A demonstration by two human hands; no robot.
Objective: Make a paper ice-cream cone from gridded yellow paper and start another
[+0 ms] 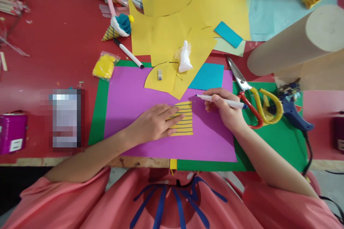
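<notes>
On the near middle of the one purple sheet (pixel 129 103), one striped yellow paper (pixel 186 123). Looks roughly rectangular, small, flat, crossed from left to right by thin dark lines, with a slightly uneven right edge. Lies partly hidden at its left under the left hand (pixel 153 121), spread flat, fingers a little apart, palm down. Just to the right, the right hand (pixel 228 111), closed in a writing grip around one white pen (pixel 206 97), dark tip pointing left near the paper's far right corner; cannot tell about contact between tip and sheet. Beyond, on a larger spread of yellow paper (pixel 166 37), one clear bag with white contents (pixel 185 59). Near it, two loose blue pieces, one larger (pixel 208 76), one smaller and farther (pixel 228 34). To the right, one pair of scissors (pixel 244 85) with a red and a yellow handle, one blue glue gun (pixel 294 114), one thick pale cylinder (pixel 290 44). To the far left, one toy ice-cream cone (pixel 118 28), one capped marker (pixel 130 55), one bag with yellow contents (pixel 104 66).
</notes>
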